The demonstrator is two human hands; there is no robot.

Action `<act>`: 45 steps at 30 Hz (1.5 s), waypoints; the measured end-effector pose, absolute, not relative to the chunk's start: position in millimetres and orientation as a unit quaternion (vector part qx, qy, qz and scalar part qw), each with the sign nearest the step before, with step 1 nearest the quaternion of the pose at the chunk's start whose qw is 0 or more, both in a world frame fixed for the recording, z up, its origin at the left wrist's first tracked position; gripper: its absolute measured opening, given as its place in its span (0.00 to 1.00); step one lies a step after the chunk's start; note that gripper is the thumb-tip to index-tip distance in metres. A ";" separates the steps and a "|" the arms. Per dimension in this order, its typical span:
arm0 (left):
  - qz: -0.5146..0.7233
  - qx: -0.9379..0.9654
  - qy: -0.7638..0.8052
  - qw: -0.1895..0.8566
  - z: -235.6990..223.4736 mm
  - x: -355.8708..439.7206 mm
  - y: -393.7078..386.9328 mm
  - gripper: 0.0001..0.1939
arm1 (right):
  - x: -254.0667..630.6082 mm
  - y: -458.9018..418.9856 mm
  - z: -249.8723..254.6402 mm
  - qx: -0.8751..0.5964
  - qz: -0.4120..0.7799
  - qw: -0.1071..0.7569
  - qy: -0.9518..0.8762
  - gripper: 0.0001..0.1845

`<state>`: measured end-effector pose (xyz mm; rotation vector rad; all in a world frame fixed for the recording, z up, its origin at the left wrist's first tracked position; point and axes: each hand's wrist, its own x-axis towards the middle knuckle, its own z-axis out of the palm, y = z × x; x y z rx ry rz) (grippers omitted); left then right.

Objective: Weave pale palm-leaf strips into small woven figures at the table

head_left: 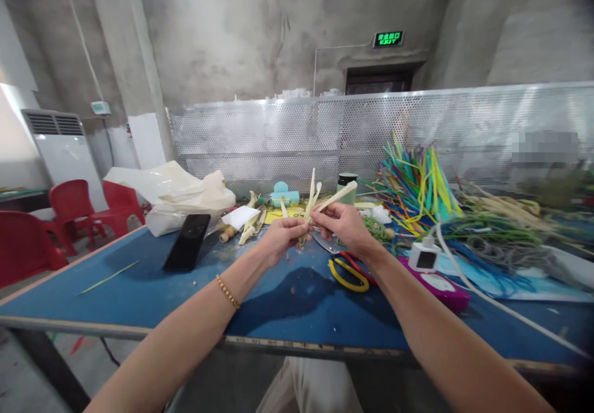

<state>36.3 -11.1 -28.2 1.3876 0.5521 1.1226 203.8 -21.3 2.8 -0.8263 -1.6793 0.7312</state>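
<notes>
Here, strips (pixel 340 195) in 2 hands (pixel 279 239) (pixel 346 224)

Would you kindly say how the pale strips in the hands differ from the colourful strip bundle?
The pale strips are cream; the colourful strip bundle mixes blue, green and yellow. The pale strips are few and held; the colourful strip bundle is larger and untouched. Both comprise narrow lengths.

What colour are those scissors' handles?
The handles are yellow and red, as the head view shows.
</notes>
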 end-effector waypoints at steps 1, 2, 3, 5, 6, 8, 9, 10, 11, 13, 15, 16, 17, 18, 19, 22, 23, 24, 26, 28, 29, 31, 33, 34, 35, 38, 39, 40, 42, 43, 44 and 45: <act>0.485 0.599 0.238 0.591 -28.3 36.5 -11.2 0.14 | 203.5 -20.7 2.3 -0.357 0.306 0.543 -0.696 0.17; 0.487 0.602 0.240 0.586 -28.5 36.6 -11.2 0.14 | 203.5 -20.1 1.8 -0.363 0.304 0.548 -0.690 0.17; 0.490 0.606 0.243 0.578 -28.6 36.8 -11.2 0.14 | 203.7 -19.4 1.5 -0.366 0.301 0.553 -0.686 0.17; 0.495 0.614 0.250 0.561 -28.8 37.3 -11.0 0.15 | 204.7 -18.5 1.2 -0.366 0.294 0.557 -0.684 0.18; 0.499 0.618 0.254 0.553 -28.9 37.5 -11.0 0.14 | 205.3 -18.3 1.4 -0.366 0.292 0.557 -0.686 0.18; 0.510 0.619 0.264 0.536 -28.8 37.7 -10.7 0.14 | 206.5 -18.7 2.1 -0.370 0.293 0.547 -0.691 0.18; 0.516 0.619 0.268 0.528 -28.7 37.7 -10.5 0.13 | 206.8 -19.1 2.4 -0.372 0.294 0.541 -0.695 0.18; 0.521 0.618 0.273 0.522 -28.7 37.7 -10.3 0.13 | 207.1 -19.5 2.7 -0.373 0.296 0.533 -0.699 0.17; 0.526 0.616 0.277 0.517 -28.8 37.5 -10.0 0.12 | 207.1 -19.8 2.8 -0.374 0.295 0.526 -0.704 0.17; 0.528 0.615 0.280 0.515 -28.9 37.3 -9.6 0.12 | 206.8 -19.9 2.5 -0.374 0.282 0.519 -0.715 0.16; 0.526 0.614 0.280 0.518 -28.8 37.3 -9.5 0.11 | 206.1 -19.0 1.6 -0.368 0.247 0.518 -0.732 0.14; 0.525 0.613 0.279 0.520 -28.6 37.4 -9.6 0.11 | 205.8 -18.2 1.1 -0.361 0.227 0.517 -0.742 0.14; 0.525 0.611 0.276 0.525 -28.3 37.5 -9.7 0.10 | 205.4 -17.2 0.5 -0.351 0.212 0.517 -0.751 0.13; 0.526 0.606 0.274 0.530 -27.8 37.5 -9.8 0.10 | 205.1 -16.1 -0.2 -0.340 0.202 0.518 -0.759 0.13; 0.529 0.599 0.272 0.536 -27.2 37.5 -9.8 0.10 | 204.9 -15.0 -0.9 -0.329 0.194 0.518 -0.765 0.12; 0.542 0.573 0.271 0.551 -25.9 36.6 -8.9 0.09 | 204.2 -12.7 -3.8 -0.297 0.129 0.529 -0.785 0.10; 0.548 0.567 0.274 0.551 -25.7 36.1 -8.3 0.09 | 203.7 -12.6 -4.8 -0.283 0.091 0.533 -0.792 0.10; 0.555 0.564 0.278 0.545 -25.7 35.6 -7.6 0.08 | 203.0 -12.9 -5.8 -0.266 0.054 0.534 -0.801 0.09; 0.568 0.567 0.281 0.526 -26.1 34.7 -6.4 0.08 | 201.2 -14.5 -7.5 -0.230 0.008 0.531 -0.816 0.08; 0.575 0.577 0.282 0.507 -26.8 34.6 -5.8 0.08 | 199.0 -16.8 -8.4 -0.209 -0.006 0.528 -0.823 0.07; 0.574 0.582 0.281 0.503 -27.1 35.0 -5.9 0.08 | 198.2 -17.9 -8.4 -0.208 -0.012 0.532 -0.821 0.07; 0.565 0.590 0.278 0.505 -27.9 36.3 -6.7 0.10 | 197.2 -19.8 -7.9 -0.221 -0.026 0.545 -0.809 0.07; 0.553 0.596 0.268 0.517 -28.8 37.8 -7.4 0.12 | 197.1 -20.8 -7.2 -0.247 -0.024 0.551 -0.796 0.06; 0.549 0.597 0.261 0.523 -29.4 38.3 -7.6 0.13 | 197.3 -20.9 -7.0 -0.263 -0.017 0.552 -0.791 0.06; 0.548 0.598 0.255 0.526 -29.9 38.6 -7.5 0.13 | 197.6 -20.7 -7.1 -0.282 -0.007 0.552 -0.785 0.06; 0.549 0.606 0.238 0.523 -31.0 38.0 -6.0 0.14 | 197.8 -18.4 -9.1 -0.324 0.026 0.550 -0.769 0.05; 0.547 0.611 0.233 0.523 -31.1 37.5 -5.4 0.14 | 197.6 -17.4 -10.2 -0.327 0.039 0.549 -0.768 0.05; 0.543 0.615 0.231 0.523 -31.1 37.0 -4.8 0.14 | 197.3 -16.4 -11.3 -0.326 0.056 0.549 -0.768 0.06; 0.537 0.616 0.236 0.526 -30.6 36.3 -4.2 0.14 | 196.5 -14.7 -13.1 -0.313 0.091 0.555 -0.765 0.06; 0.537 0.614 0.239 0.527 -30.3 36.1 -4.2 0.13 | 196.1 -14.3 -13.6 -0.310 0.105 0.560 -0.761 0.07; 0.538 0.612 0.241 0.527 -30.1 36.2 -4.3 0.13 | 195.6 -14.1 -13.9 -0.312 0.112 0.566 -0.755 0.07; 0.540 0.611 0.240 0.527 -29.9 36.3 -4.6 0.13 | 195.2 -14.3 -14.1 -0.317 0.109 0.571 -0.749 0.06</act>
